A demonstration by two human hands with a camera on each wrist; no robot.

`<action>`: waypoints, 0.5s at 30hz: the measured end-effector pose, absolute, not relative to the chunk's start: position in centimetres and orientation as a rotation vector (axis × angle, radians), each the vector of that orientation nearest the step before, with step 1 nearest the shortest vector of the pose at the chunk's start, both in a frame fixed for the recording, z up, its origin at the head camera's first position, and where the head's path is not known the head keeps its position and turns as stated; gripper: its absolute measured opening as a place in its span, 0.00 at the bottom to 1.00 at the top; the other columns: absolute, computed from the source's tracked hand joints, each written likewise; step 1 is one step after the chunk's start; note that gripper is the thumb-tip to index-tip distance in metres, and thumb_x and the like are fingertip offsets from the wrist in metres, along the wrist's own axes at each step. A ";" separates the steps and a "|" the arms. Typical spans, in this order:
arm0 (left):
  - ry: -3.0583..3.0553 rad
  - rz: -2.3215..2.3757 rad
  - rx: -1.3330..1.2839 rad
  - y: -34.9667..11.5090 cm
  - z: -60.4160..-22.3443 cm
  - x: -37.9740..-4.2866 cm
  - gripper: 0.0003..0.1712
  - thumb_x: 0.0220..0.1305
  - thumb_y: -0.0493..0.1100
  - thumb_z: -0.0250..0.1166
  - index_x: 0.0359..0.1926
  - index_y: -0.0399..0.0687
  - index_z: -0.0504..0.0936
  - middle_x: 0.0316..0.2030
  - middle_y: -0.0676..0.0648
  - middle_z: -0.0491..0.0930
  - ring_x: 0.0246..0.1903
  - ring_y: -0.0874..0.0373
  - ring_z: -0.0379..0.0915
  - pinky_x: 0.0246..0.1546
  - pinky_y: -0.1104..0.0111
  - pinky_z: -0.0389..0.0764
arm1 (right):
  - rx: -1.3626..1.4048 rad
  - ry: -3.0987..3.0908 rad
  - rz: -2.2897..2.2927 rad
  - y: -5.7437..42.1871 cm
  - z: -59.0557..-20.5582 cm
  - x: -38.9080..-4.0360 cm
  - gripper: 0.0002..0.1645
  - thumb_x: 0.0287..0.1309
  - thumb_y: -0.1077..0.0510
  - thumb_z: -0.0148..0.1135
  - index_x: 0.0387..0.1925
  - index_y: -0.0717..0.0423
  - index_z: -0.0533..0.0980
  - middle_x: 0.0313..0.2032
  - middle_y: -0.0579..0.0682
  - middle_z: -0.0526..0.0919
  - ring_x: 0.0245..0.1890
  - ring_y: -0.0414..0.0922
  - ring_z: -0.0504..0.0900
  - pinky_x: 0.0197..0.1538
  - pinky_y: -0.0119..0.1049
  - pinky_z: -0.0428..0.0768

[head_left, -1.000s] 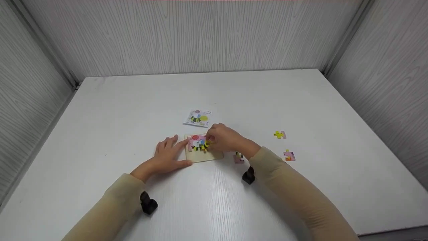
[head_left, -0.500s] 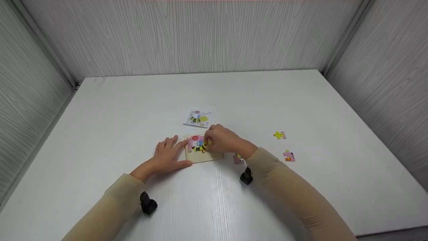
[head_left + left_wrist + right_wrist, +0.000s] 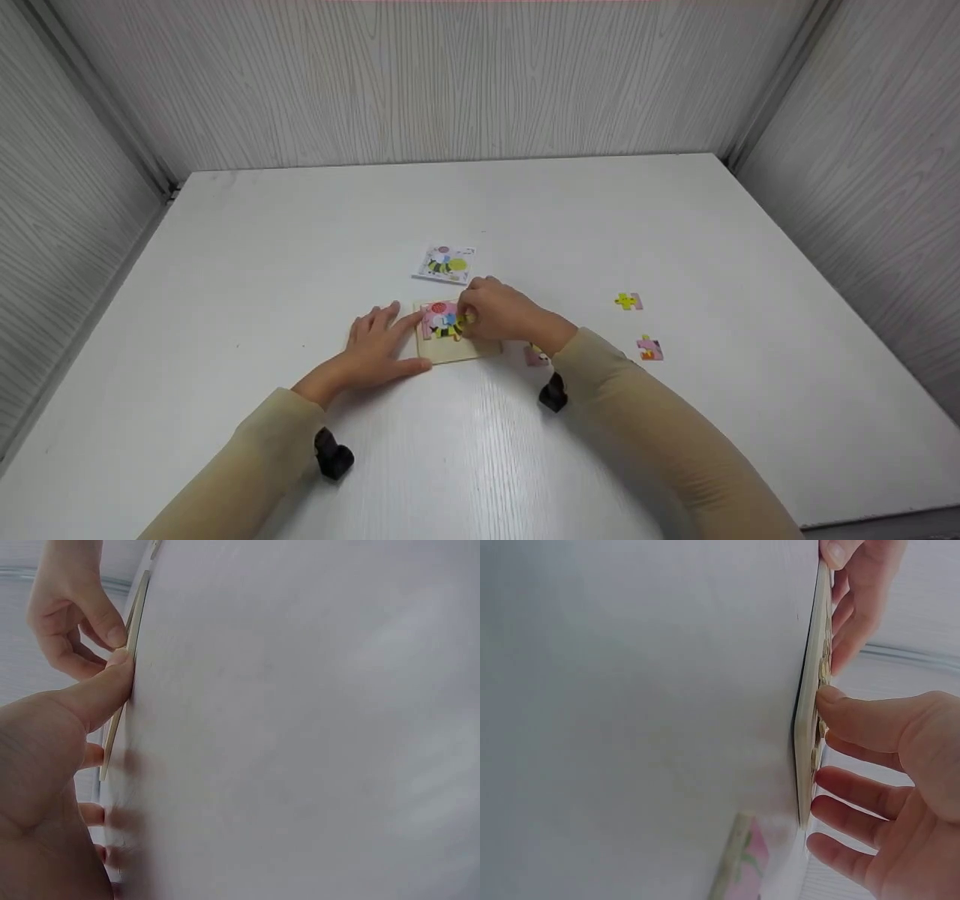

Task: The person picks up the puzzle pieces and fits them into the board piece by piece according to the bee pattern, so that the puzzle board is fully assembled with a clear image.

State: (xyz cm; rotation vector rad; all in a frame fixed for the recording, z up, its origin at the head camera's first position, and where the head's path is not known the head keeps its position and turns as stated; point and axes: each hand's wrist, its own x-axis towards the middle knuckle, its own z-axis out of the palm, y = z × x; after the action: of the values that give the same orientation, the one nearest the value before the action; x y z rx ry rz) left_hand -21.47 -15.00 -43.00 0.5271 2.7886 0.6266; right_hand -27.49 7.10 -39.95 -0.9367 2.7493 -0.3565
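A wooden puzzle board [image 3: 469,352] lies on the table, its upper part covered by joined pieces of a bee picture [image 3: 442,324]. My left hand [image 3: 375,352] has its fingers spread, the thumb and a fingertip touching the board's left edge. Over the board's right side, my right hand [image 3: 502,309] pinches a yellow puzzle piece [image 3: 470,319] against the picture; most of that piece is hidden by the fingers. From the side, in the right wrist view, the right thumb and fingers [image 3: 862,716] touch the pieces on the board [image 3: 807,720].
Behind the board lies a square bee picture card [image 3: 444,265]. Loose pieces lie to the right: a yellow one [image 3: 627,301], a pink one [image 3: 649,348] and another pink one [image 3: 535,355] partly under the right wrist. Grey panels [image 3: 450,82] enclose the white table [image 3: 300,225].
My right hand has shifted slightly left, and the yellow piece at its fingertips sits closer to the bee picture. The left hand stays in place.
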 end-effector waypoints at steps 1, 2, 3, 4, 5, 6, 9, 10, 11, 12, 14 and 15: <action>2.785 0.628 0.524 -15.0 -43.0 -21.5 0.47 0.57 0.65 0.59 0.71 0.51 0.54 0.69 0.33 0.43 0.67 0.34 0.32 0.62 0.42 0.34 | -0.932 2.742 -0.361 7.1 -39.9 -27.5 0.16 0.52 0.55 0.67 0.44 0.51 0.80 0.44 0.48 0.75 0.45 0.44 0.69 0.53 0.37 0.71; 2.783 0.630 0.526 -15.0 -43.1 -21.5 0.47 0.57 0.65 0.59 0.71 0.51 0.54 0.69 0.33 0.43 0.67 0.34 0.32 0.62 0.41 0.34 | -0.931 2.736 -0.364 7.1 -39.9 -27.5 0.17 0.52 0.56 0.67 0.46 0.50 0.80 0.45 0.48 0.75 0.45 0.44 0.69 0.53 0.38 0.71; 2.783 0.630 0.528 -15.0 -43.1 -21.5 0.47 0.57 0.65 0.59 0.71 0.51 0.54 0.69 0.33 0.43 0.67 0.34 0.32 0.62 0.41 0.34 | -0.931 2.729 -0.369 7.1 -39.9 -27.5 0.18 0.52 0.56 0.67 0.47 0.49 0.79 0.46 0.48 0.74 0.46 0.44 0.69 0.53 0.38 0.71; 2.781 0.632 0.529 -15.0 -43.1 -21.5 0.47 0.57 0.65 0.59 0.71 0.51 0.54 0.69 0.33 0.42 0.67 0.34 0.32 0.61 0.41 0.34 | -0.935 2.724 -0.371 7.1 -39.9 -27.5 0.19 0.52 0.56 0.67 0.49 0.48 0.79 0.46 0.49 0.74 0.46 0.44 0.69 0.53 0.38 0.70; 2.780 0.635 0.530 -15.0 -43.1 -21.5 0.47 0.57 0.65 0.59 0.71 0.51 0.54 0.69 0.33 0.42 0.67 0.34 0.31 0.61 0.41 0.34 | -0.943 2.720 -0.368 7.1 -39.9 -27.5 0.20 0.52 0.56 0.67 0.50 0.47 0.79 0.47 0.49 0.74 0.47 0.44 0.69 0.53 0.38 0.70; 2.778 0.637 0.531 -15.0 -43.0 -21.5 0.47 0.57 0.65 0.59 0.71 0.51 0.54 0.69 0.33 0.42 0.67 0.33 0.31 0.61 0.41 0.34 | -0.953 2.718 -0.366 7.1 -39.9 -27.5 0.21 0.52 0.57 0.67 0.50 0.47 0.79 0.47 0.49 0.74 0.47 0.44 0.69 0.53 0.39 0.70; 2.775 0.639 0.533 -15.0 -42.9 -21.5 0.47 0.57 0.66 0.59 0.71 0.51 0.54 0.69 0.33 0.42 0.67 0.33 0.31 0.62 0.41 0.34 | -0.984 2.717 -0.351 7.2 -39.8 -27.5 0.21 0.53 0.57 0.67 0.50 0.47 0.80 0.47 0.50 0.74 0.47 0.45 0.70 0.52 0.38 0.71; 2.774 0.640 0.534 -15.0 -42.9 -21.5 0.47 0.57 0.66 0.59 0.71 0.51 0.54 0.70 0.33 0.42 0.67 0.33 0.31 0.61 0.41 0.34 | -0.992 2.717 -0.345 7.2 -39.8 -27.4 0.20 0.53 0.57 0.67 0.50 0.47 0.80 0.47 0.50 0.74 0.47 0.45 0.70 0.51 0.38 0.71; 2.773 0.642 0.533 -15.0 -42.9 -21.5 0.47 0.57 0.66 0.59 0.71 0.51 0.54 0.70 0.33 0.42 0.67 0.33 0.31 0.62 0.41 0.34 | -0.997 2.715 -0.341 7.2 -39.8 -27.4 0.20 0.53 0.57 0.67 0.51 0.47 0.80 0.48 0.50 0.74 0.47 0.45 0.70 0.51 0.38 0.71; 2.773 0.644 0.533 -15.0 -42.9 -21.5 0.47 0.57 0.65 0.59 0.71 0.51 0.54 0.70 0.33 0.42 0.67 0.33 0.31 0.62 0.41 0.34 | -0.998 2.713 -0.340 7.1 -39.8 -27.4 0.20 0.53 0.57 0.66 0.51 0.47 0.80 0.48 0.50 0.74 0.47 0.45 0.70 0.52 0.38 0.71; 2.772 0.645 0.531 -15.0 -42.9 -21.5 0.47 0.57 0.65 0.59 0.71 0.51 0.54 0.70 0.33 0.42 0.67 0.33 0.32 0.62 0.41 0.34 | -0.995 2.705 -0.338 7.1 -39.7 -27.4 0.21 0.54 0.57 0.66 0.51 0.47 0.79 0.48 0.50 0.74 0.48 0.45 0.70 0.52 0.38 0.70; 2.772 0.645 0.531 -14.9 -42.9 -21.5 0.47 0.57 0.65 0.59 0.71 0.51 0.54 0.70 0.33 0.42 0.67 0.33 0.32 0.62 0.42 0.34 | -0.993 2.702 -0.337 7.1 -39.7 -27.4 0.21 0.54 0.57 0.66 0.51 0.47 0.79 0.48 0.50 0.74 0.48 0.45 0.70 0.53 0.38 0.70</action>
State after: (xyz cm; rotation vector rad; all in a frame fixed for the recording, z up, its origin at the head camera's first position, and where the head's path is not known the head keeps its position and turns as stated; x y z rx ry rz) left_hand -21.45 -14.94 -42.88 0.5307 2.7719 0.6446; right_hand -27.42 7.11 -39.74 -0.9927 2.7024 -0.3369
